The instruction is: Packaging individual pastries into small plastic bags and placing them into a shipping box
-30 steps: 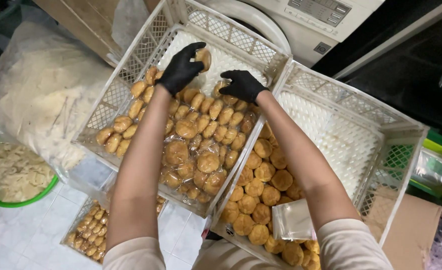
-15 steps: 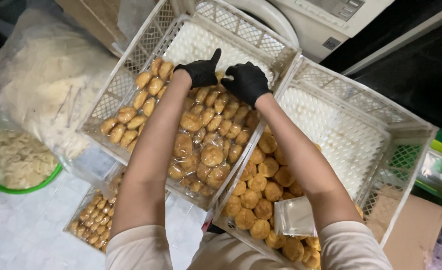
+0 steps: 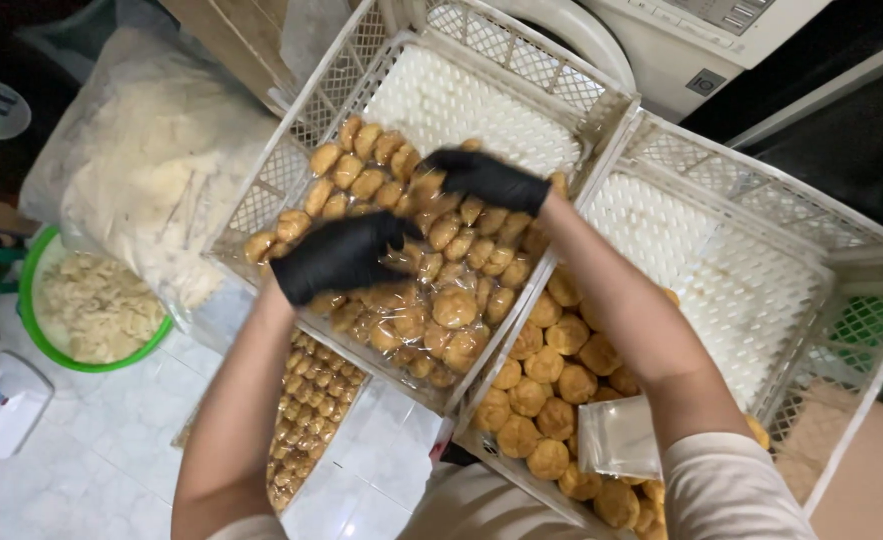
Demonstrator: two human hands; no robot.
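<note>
Your left hand (image 3: 337, 258), in a black glove, lies palm down with the fingers loosely curled on a clear bag of golden pastries (image 3: 417, 290), pressing on its nine-o'clock edge; whether the fingers actually pinch the plastic, you cannot tell from here. Your right hand (image 3: 487, 180), gloved the same, rests at the bag's one-o'clock end, fingers bent over the top of the pastries and touching the wrap (again, a true grip is hidden under the palm). The bag sits inside the left white crate (image 3: 482, 60), filling its lower half, while the ribbed white floor at twelve o'clock shows bare.

Just beside it, at three o'clock, stands the right white crate (image 3: 762, 190), touching the first along one wall. Loose round pastries (image 3: 542, 400) are heaped in its five-o'clock corner, under your right forearm, with a small clear pouch (image 3: 619, 437) lying on them.

At nine o'clock from your left hand slumps a big plastic sack of pale shreds (image 3: 152, 170), and below it a green bowl (image 3: 27, 290) holds more of the same pale stuff. Another sealed bag of pastries (image 3: 307, 420) lies on the tiled floor (image 3: 82, 480) at seven o'clock.
</note>
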